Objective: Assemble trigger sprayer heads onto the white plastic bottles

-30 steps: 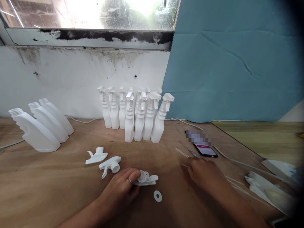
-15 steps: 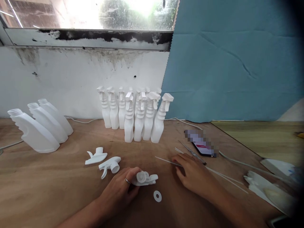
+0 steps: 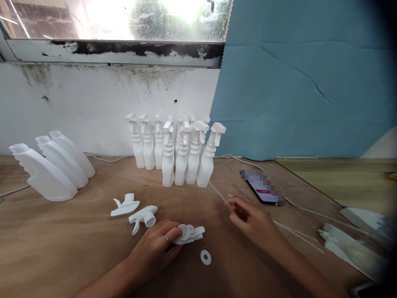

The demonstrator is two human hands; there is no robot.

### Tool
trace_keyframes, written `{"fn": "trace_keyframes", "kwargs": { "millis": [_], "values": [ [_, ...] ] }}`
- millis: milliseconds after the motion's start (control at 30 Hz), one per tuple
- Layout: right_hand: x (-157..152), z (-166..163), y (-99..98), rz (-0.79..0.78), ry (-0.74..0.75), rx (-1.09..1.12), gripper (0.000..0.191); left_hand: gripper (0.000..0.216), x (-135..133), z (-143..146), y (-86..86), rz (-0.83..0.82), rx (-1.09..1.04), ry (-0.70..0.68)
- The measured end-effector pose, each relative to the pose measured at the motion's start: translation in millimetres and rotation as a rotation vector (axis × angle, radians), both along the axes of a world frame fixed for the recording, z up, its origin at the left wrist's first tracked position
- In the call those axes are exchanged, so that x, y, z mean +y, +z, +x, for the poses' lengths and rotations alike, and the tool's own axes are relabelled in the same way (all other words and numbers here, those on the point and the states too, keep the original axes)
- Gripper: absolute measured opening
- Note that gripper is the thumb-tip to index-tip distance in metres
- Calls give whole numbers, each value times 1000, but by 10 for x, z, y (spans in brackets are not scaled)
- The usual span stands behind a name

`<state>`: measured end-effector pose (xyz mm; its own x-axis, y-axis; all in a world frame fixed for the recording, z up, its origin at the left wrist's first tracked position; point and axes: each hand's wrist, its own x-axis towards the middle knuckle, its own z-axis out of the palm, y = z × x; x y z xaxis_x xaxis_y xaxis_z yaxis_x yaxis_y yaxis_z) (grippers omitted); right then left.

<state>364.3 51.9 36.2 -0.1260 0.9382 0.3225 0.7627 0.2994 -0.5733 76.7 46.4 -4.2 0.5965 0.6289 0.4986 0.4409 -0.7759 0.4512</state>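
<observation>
My left hand (image 3: pixel 159 245) is closed around a white trigger spray head (image 3: pixel 192 235), its round collar facing up toward me. A thin white tube (image 3: pixel 218 192) is pinched in the fingers of my right hand (image 3: pixel 248 217); its free end, blurred, slants up to the left. On the table just below the held spray head lies a flat white ring washer (image 3: pixel 205 257). Two loose spray heads, one nearer (image 3: pixel 144 218) and one farther (image 3: pixel 125 205), rest left of my left hand. More thin tubes (image 3: pixel 299 234) lie beside my right wrist.
Several white spray bottles (image 3: pixel 187 165) with heads on stand upright by the wall. At the left are three open bottles (image 3: pixel 51 176) without heads. A phone (image 3: pixel 263 190), a thin metal tool (image 3: pixel 243 192), a cable (image 3: pixel 310 213) and a plastic bag (image 3: pixel 347 248) lie to the right.
My right hand has picked up a thin tube from the table and tilted it upward. My left hand keeps the spray head, its thumb now at the collar.
</observation>
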Motion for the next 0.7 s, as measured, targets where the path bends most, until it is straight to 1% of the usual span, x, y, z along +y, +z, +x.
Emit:
{"fn": "trace_keyframes", "kwargs": {
  "millis": [67,100,167,300,433,533,600,700],
  "values": [
    [-47,-47,39,75,-68,201,7,17,3,1,-8,1,4,-2],
    [-69,-65,49,90,-87,269,7,20,2,1,-13,-5,9,0],
    [-105,-97,45,85,-66,312,9,25,-2,1,-26,-25,21,12],
    [-135,-140,30,21,18,210,14,38,-15,-11,-71,-12,13,52],
    [-157,-147,95,61,23,183,17,58,-17,-19,-96,-23,-6,88],
    [-164,-147,124,37,30,158,15,56,-10,-14,-79,-41,-3,82],
    [-150,-145,105,-37,63,98,14,52,-6,-10,-60,-34,-10,67],
    [-102,-117,32,-173,155,-20,17,48,-4,-6,-44,-37,-19,50]
  ]
}}
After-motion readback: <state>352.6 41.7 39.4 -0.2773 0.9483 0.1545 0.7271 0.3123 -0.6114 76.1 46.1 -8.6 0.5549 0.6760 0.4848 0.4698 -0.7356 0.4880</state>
